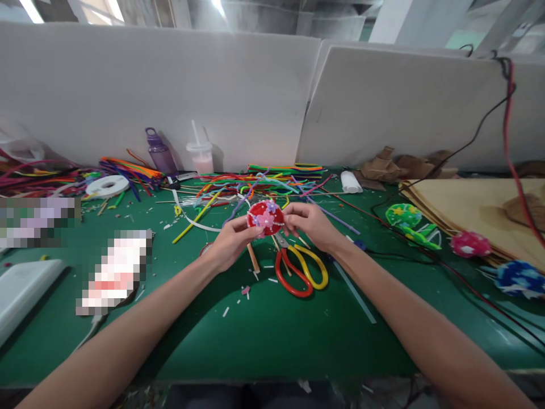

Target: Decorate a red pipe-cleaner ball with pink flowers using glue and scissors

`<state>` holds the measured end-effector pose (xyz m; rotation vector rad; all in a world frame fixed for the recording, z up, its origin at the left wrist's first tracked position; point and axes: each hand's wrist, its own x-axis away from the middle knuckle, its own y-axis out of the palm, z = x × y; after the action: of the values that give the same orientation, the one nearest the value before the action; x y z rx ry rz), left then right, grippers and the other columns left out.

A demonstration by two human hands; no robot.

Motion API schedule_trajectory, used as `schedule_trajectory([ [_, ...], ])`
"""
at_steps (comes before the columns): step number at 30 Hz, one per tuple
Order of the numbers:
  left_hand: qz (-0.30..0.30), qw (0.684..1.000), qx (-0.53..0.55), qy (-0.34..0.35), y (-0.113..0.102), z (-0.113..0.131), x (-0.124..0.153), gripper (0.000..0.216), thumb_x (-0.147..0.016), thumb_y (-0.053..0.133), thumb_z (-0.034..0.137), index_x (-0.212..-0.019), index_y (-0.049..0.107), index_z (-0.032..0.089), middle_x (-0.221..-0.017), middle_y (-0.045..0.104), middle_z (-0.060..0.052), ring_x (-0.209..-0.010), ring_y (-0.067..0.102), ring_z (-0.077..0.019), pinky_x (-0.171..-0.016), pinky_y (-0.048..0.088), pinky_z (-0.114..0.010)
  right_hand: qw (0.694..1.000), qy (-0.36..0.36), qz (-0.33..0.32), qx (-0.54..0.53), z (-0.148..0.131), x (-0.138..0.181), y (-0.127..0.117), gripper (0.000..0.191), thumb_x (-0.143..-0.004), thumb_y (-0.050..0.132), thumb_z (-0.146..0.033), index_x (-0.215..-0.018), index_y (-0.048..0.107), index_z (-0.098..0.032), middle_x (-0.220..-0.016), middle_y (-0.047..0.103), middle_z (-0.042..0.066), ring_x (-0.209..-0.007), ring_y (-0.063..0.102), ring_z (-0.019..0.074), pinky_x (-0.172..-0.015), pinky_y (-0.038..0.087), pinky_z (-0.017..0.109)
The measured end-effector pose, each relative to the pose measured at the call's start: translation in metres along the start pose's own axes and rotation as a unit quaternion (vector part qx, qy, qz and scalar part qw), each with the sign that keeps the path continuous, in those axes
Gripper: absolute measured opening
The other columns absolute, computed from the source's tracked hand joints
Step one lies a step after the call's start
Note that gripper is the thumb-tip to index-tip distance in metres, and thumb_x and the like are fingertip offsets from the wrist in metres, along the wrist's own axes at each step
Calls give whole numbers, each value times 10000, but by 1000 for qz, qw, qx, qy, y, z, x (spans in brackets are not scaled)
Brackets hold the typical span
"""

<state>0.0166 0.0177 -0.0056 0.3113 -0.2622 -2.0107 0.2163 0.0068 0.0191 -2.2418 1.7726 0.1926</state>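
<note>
A small round red craft piece, decorated with pink and lilac flowers and white beads, is held up above the table. My left hand grips its left edge, thumb on the front. At its right edge my right hand has its fingers bent and pinched together; whether they hold the rim or some small bit there is too small to make out. Just below lie scissors with one red and one yellow handle. A brown stick rests beside them, and a small pink flower lies nearer me.
Colourful pipe cleaners are heaped across the back. A purple bottle and a lidded cup stand behind a white tape roll. Green, pink and blue craft pieces lie right, by brown paper sheets. Cables cross the right side.
</note>
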Motion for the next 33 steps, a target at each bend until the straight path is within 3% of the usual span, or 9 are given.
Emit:
schedule_trajectory([
  [7, 32, 999, 12, 6, 0, 1, -3, 192, -685, 786, 342, -747, 726, 171, -811, 681, -22, -780, 596, -133, -786, 470, -260, 993, 56, 41, -101, 11, -2, 5, 80, -693, 597, -246, -658, 563, -183, -512, 462, -58, -478, 501, 95, -423, 309, 222],
  [17, 33, 996, 56, -52, -5, 4, -3, 344, -645, 814, 408, -890, 739, 180, -967, 721, -45, -857, 634, -153, -828, 469, -277, 976, 98, -29, -194, 4, 2, 8, 244, -715, 696, -328, -629, 528, -174, -534, 456, -59, -500, 500, 83, -444, 314, 219],
  [26, 23, 997, 52, -49, -10, -1, -4, 380, -636, 825, 391, -938, 736, 179, -938, 731, -46, -825, 650, -152, -827, 472, -276, 982, 77, -6, -174, 8, 3, 14, 256, -694, 669, -298, -572, 469, -194, -491, 384, -78, -460, 481, 87, -430, 304, 224],
  [33, 13, 997, 70, -35, -6, -2, -4, 378, -617, 834, 398, -917, 746, 186, -918, 734, -30, -793, 641, -129, -822, 474, -259, 993, 41, 33, -109, 10, 3, 16, 135, -697, 596, -216, -593, 513, -192, -474, 506, -55, -424, 442, 71, -416, 299, 207],
])
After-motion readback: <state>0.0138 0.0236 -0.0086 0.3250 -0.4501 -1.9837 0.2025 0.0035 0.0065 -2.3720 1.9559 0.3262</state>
